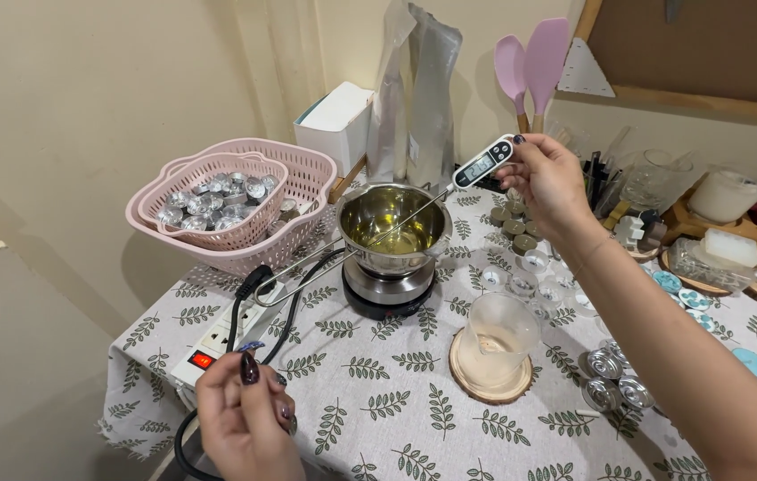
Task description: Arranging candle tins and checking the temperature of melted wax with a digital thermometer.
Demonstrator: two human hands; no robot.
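We hold the thermometer (482, 165) in our right hand (546, 178), fingers pinched shut on its flat plastic head, up above and to the right of the pot (393, 224). Its thin metal probe slants down into the yellow liquid in the pot, which sits on a small black hotplate (387, 294) on the leaf-print cloth.

The thermometer looks light and stiff, though the probe is slender (it would likely bend if we leaned on it), and its smooth case could slip from greasy fingers. We judge the head the right place to grip, as now; the probe is probably hot and oily.

Our left hand (245, 414) hovers low near the power strip (218, 340), fingers loosely curled; we cannot tell whether it holds anything. A frosted cup (501, 331) stands on a wooden coaster just in front of the hotplate.
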